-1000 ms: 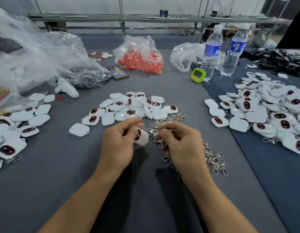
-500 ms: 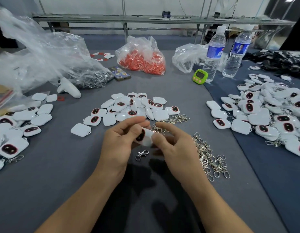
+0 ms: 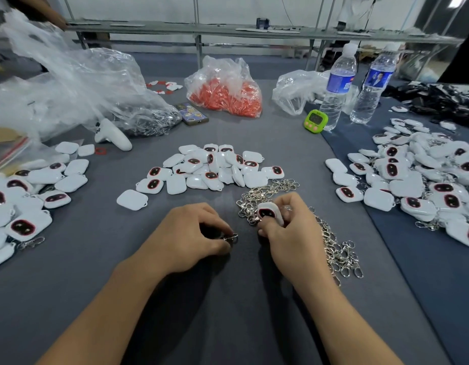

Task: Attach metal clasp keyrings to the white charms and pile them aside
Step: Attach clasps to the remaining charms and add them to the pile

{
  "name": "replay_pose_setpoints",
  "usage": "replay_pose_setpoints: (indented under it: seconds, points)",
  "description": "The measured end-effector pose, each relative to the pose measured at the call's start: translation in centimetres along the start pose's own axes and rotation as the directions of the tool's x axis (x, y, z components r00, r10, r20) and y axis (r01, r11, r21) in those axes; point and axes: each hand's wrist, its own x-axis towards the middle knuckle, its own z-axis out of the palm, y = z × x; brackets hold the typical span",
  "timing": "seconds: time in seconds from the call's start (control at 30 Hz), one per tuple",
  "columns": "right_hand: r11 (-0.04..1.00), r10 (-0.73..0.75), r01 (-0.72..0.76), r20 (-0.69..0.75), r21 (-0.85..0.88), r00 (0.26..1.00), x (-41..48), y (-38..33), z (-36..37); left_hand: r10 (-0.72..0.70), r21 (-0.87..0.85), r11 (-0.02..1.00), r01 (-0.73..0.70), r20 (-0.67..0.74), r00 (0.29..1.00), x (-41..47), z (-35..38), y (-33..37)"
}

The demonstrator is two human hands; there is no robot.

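The left hand (image 3: 188, 233), in the lower centre of the frame, is pinching a single clasp (image 3: 231, 238) just above the tabletop (image 3: 228, 312). The right hand (image 3: 293, 233), beside it, is gripping one charm (image 3: 267, 212), dark face up, over the heap (image 3: 336, 248) of loose clasps. Clasp and charm are sitting apart, so this joint is judged not yet made.

The right pile (image 3: 417, 180) and the left pile (image 3: 25, 201) are showing clasps already fitted, indicating that many units are done. The centre pile (image 3: 209, 169), above the hands, is showing no clasps and is judged to be remaining work.

The charm's loop is lying hidden behind the right fingers. The clasp's gate is too small to read. The frame edges are cutting off both side piles.
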Motion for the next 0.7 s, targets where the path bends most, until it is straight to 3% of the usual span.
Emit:
replay_pose_setpoints:
  seconds: [0.23, 0.37, 0.53, 0.7]
  points:
    - [0.984, -0.1, 0.083, 0.105, 0.155, 0.989, 0.1, -1.4, -0.2, 0.067, 0.005, 0.998, -0.067, -0.154, 0.986, 0.2, 1.6, 0.4]
    - [0.992, -0.067, 0.051, 0.141, 0.114, 0.988, -0.2, -1.1, -0.2, -0.033, -0.21, 0.977, -0.03, -0.29, 0.957, 0.1, 3.2, 1.9]
    - [0.998, -0.043, 0.036, 0.14, 0.055, 0.989, -0.3, -1.4, -0.2, -0.054, -0.471, 0.878, -0.085, -0.273, 0.96, -0.2, 3.7, 2.5]
    - [0.996, -0.089, 0.086, 0.143, 0.025, 0.986, -0.1, -1.3, -0.6, -0.064, -0.467, 0.882, -0.057, -0.239, 0.969, -0.2, 3.4, 2.0]
